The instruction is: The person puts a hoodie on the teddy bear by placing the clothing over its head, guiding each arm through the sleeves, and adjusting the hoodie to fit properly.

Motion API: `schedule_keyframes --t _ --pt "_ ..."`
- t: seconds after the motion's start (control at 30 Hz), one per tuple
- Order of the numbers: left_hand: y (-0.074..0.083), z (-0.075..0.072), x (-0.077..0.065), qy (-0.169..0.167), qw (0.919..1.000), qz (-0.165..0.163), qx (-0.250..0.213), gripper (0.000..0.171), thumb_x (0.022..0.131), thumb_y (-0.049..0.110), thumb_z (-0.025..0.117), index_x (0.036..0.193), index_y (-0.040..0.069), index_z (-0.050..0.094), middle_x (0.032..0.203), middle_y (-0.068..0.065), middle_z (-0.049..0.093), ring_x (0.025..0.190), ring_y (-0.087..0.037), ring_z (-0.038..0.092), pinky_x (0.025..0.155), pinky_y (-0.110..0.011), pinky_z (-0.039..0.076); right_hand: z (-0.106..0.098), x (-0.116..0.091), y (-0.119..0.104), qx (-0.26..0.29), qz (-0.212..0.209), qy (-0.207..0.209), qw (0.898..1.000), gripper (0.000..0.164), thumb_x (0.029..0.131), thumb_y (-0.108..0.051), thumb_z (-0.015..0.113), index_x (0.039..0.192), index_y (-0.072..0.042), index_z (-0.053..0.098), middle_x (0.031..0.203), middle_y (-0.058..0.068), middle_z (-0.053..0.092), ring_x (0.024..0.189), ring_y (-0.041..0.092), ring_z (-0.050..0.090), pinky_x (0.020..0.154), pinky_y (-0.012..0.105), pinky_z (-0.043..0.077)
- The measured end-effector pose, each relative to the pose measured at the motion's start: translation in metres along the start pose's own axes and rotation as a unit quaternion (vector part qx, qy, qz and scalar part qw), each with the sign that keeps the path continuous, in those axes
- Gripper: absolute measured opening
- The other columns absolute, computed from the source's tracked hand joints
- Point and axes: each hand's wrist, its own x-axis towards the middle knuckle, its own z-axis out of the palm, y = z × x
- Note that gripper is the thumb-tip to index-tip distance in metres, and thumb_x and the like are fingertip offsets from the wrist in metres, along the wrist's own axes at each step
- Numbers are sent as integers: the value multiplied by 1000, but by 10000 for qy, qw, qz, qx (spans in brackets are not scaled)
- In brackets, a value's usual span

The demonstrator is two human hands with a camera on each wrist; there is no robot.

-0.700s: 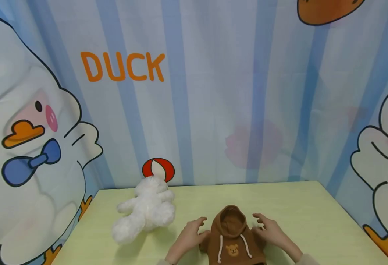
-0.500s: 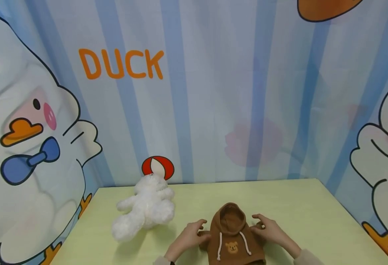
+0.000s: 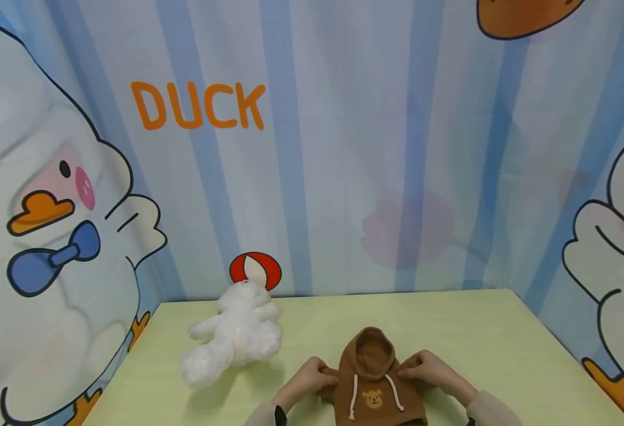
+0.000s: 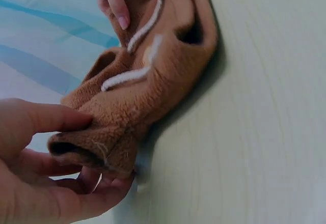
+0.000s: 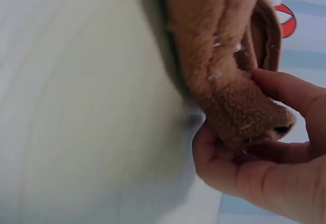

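A small brown hoodie (image 3: 372, 381) with white drawstrings and a bear-face patch lies near the table's front edge, hood pointing away. My left hand (image 3: 310, 378) pinches its left sleeve; in the left wrist view that sleeve (image 4: 97, 145) sits between thumb and fingers, its cuff opening showing. On the other side my right hand (image 3: 434, 373) pinches the hoodie by the right sleeve (image 5: 249, 109), thumb on top and fingers beneath in the right wrist view. The hoodie's lower hem runs out of the head view.
A white plush toy (image 3: 234, 334) lies left of the hoodie on the pale yellow-green table (image 3: 477, 331). Behind the table hangs a blue striped curtain (image 3: 343, 177) printed with ducks and lettering.
Both hands, earlier with fingers spread beside the sleeves, have closed in and now pinch them. The hoodie and plush toy stay about where they were.
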Motion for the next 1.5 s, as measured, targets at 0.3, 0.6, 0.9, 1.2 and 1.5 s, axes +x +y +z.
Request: schedule_keyframes --t 0.3,0.6,0.9,1.2,1.5 --pt "43 -1 -16 -579 9710 -794 -2178 29 79 -7 45 105 -16 56 68 3 56 57 -5 52 55 -19 42 -10 -2 4 1482 244 -717 9861 46 85 -13 57 124 8 46 111 13 61 91 14 60 77 35 49" --pt "57 12 8 -273 9579 -962 -2690 41 76 -12 42 115 -9 50 79 -3 54 66 -10 48 59 -22 40 -37 -2 15 2859 -43 -1343 9488 46 92 -12 43 136 -2 33 116 -5 53 100 8 56 85 30 46" --pt "114 9 19 301 9748 -822 -2053 54 74 -7 64 123 -6 43 102 -20 55 66 -17 52 57 -28 43 -75 -3 -16 2637 81 -1175 9574 41 96 -25 38 137 -23 35 109 -10 56 94 11 59 74 34 49" --pt "139 -66 14 292 9793 -182 -1995 47 79 -3 59 122 11 48 117 -14 52 66 -19 50 64 -40 48 -84 15 -98 2987 -402 -1163 9464 49 95 -19 41 141 -18 24 106 -8 60 95 11 61 79 35 49" --pt "134 -191 -35 -131 9799 -194 -1979 61 86 -1 50 140 5 23 86 -7 52 59 -9 48 74 -35 50 -31 58 -184 3833 -899 -1671 9039 27 93 -2 37 116 -14 42 100 -2 58 89 13 59 82 33 45"
